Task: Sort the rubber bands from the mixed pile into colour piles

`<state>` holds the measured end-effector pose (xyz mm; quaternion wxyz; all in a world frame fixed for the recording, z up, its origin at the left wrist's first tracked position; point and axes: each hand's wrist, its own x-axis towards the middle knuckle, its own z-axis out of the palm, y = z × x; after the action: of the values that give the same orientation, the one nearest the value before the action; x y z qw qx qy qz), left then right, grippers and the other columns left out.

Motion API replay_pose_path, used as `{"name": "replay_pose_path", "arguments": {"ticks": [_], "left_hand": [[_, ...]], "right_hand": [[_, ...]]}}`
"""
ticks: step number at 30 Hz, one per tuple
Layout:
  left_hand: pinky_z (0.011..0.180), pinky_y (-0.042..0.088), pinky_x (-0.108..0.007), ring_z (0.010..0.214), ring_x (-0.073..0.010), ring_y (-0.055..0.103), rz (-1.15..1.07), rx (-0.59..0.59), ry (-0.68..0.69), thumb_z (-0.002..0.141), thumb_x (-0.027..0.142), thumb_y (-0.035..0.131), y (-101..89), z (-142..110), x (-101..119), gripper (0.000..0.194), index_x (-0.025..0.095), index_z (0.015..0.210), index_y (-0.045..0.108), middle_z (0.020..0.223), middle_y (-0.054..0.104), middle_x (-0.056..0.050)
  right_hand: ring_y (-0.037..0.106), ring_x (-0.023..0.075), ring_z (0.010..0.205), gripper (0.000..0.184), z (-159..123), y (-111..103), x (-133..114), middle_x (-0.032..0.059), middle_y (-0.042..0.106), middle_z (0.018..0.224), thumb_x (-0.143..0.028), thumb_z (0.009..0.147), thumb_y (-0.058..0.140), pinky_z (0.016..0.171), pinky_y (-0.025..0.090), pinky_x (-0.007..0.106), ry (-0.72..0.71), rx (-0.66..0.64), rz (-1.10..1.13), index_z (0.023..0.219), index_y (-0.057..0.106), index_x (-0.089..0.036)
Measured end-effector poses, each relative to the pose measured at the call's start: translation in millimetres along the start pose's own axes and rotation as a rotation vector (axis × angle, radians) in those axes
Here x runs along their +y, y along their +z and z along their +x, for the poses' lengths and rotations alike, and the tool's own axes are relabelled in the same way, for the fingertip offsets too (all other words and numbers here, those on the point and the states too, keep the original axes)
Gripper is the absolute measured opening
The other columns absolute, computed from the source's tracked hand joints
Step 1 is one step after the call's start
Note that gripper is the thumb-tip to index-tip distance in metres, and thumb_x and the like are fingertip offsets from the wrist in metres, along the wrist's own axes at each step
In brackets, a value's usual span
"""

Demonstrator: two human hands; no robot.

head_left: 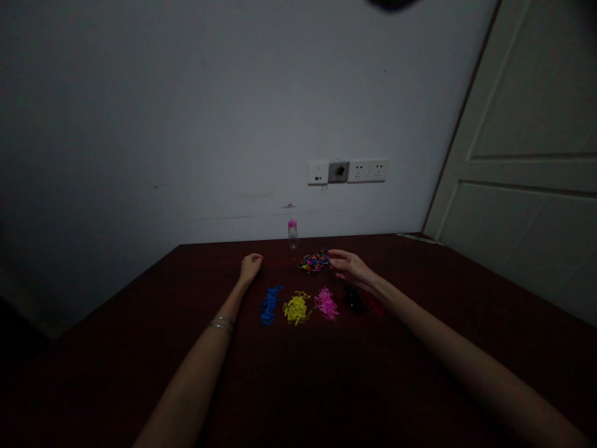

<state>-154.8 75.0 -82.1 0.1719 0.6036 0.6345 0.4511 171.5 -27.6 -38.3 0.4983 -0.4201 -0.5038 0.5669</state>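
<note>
A mixed heap of multicoloured small rubber bands (313, 262) lies on the dark red table. At its right edge is my right hand (351, 267), fingers apart, with nothing visible between them. My left hand (251, 266) rests left of the heap, its fingers curled closed; whatever they may hold is hidden. Closer to me, single-colour piles form a row: blue bands (269, 305), yellow bands (296, 308) and pink bands (326, 303). Under my right forearm, a black pile (353, 300) and a dim red pile (374, 304) are partly covered.
A clear bottle (293, 238) with a pink cap stands behind the heap, near the wall. Wall sockets (367, 171) sit above the table (298, 386). A pale panelled door (527, 168) is at the right. A flat strip (420, 239) lies at the table's back right edge.
</note>
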Motion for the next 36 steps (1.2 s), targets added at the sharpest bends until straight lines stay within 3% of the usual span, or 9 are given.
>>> {"name": "replay_pose_path", "arguments": {"ticks": [7,11,16,20,24,27,29,33,36], "left_hand": [[0.068,0.046,-0.024,0.068,-0.015,0.061,0.009,-0.006,0.004,0.07,0.015,0.05,-0.4,1,-1,0.023,0.012,0.083,0.069,0.066,0.066,-0.004],[0.065,0.046,-0.023,0.064,-0.0138,0.06,0.009,-0.021,0.011,0.071,0.014,0.049,1.1,3,-5,0.024,0.012,0.085,0.069,0.063,0.065,-0.003],[0.059,0.044,-0.021,0.058,-0.0124,0.057,0.001,-0.027,0.002,0.071,0.015,0.048,2.5,3,-7,0.026,0.011,0.087,0.068,0.059,0.063,-0.002],[0.058,0.043,-0.02,0.058,-0.0121,0.057,-0.02,-0.031,0.014,0.072,0.015,0.047,1.5,3,-6,0.026,0.011,0.086,0.068,0.06,0.063,-0.002],[0.061,0.044,-0.021,0.062,-0.013,0.058,-0.015,-0.033,0.028,0.071,0.014,0.048,0.2,3,-5,0.025,0.012,0.086,0.068,0.062,0.064,-0.002],[0.063,0.045,-0.021,0.064,-0.0139,0.059,-0.026,-0.03,0.027,0.071,0.015,0.048,0.9,3,-6,0.025,0.012,0.085,0.068,0.062,0.064,-0.003],[0.064,0.045,-0.022,0.065,-0.0144,0.06,-0.033,-0.023,0.017,0.071,0.015,0.048,2.4,3,-7,0.025,0.012,0.085,0.068,0.062,0.064,-0.003],[0.066,0.045,-0.022,0.067,-0.0148,0.06,-0.013,-0.028,0.012,0.071,0.015,0.049,6.2,5,-9,0.023,0.012,0.083,0.069,0.062,0.064,-0.003],[0.067,0.045,-0.022,0.068,-0.0147,0.06,0.029,-0.058,0.036,0.072,0.015,0.05,8.3,7,-11,0.022,0.013,0.083,0.069,0.063,0.064,-0.003]], "right_hand": [[0.048,0.0095,0.057,0.039,16,15,12,-0.0026,0.057,0.067,-0.026,0.062,0.068,0.054,0.037,0.022,-0.135,-0.105,-0.252,0.097,0.054,-0.017],[0.047,0.009,0.06,0.028,23,45,22,-0.0046,0.053,0.066,-0.015,0.068,0.058,0.057,0.037,0.022,-0.297,-0.209,-0.463,0.095,0.05,-0.016],[0.049,0.009,0.063,0.032,24,91,35,-0.0028,0.055,0.071,-0.002,0.07,0.046,0.057,0.037,0.02,-0.401,-0.352,-0.734,0.099,0.049,-0.017],[0.052,0.0088,0.064,0.037,27,115,40,-0.0025,0.058,0.072,0.0,0.071,0.047,0.059,0.04,0.019,-0.437,-0.462,-0.778,0.103,0.049,-0.017],[0.055,0.0091,0.065,0.039,28,122,37,-0.0018,0.061,0.074,-0.003,0.071,0.054,0.061,0.042,0.02,-0.415,-0.516,-0.744,0.107,0.051,-0.018],[0.056,0.01,0.067,0.042,30,110,30,-0.0002,0.062,0.079,-0.007,0.07,0.058,0.06,0.043,0.021,-0.379,-0.489,-0.68,0.11,0.05,-0.018],[0.056,0.0102,0.067,0.041,32,91,24,0.0004,0.062,0.08,-0.011,0.07,0.058,0.06,0.044,0.021,-0.348,-0.439,-0.616,0.11,0.05,-0.017],[0.056,0.0114,0.067,0.037,33,26,16,0.0009,0.062,0.075,-0.02,0.069,0.061,0.063,0.045,0.024,-0.328,-0.253,-0.557,0.105,0.054,-0.014],[0.057,0.0128,0.065,0.034,28,-35,13,0.0027,0.064,0.074,-0.023,0.066,0.062,0.061,0.044,0.024,-0.274,0.0,-0.56,0.099,0.058,-0.014]]}}
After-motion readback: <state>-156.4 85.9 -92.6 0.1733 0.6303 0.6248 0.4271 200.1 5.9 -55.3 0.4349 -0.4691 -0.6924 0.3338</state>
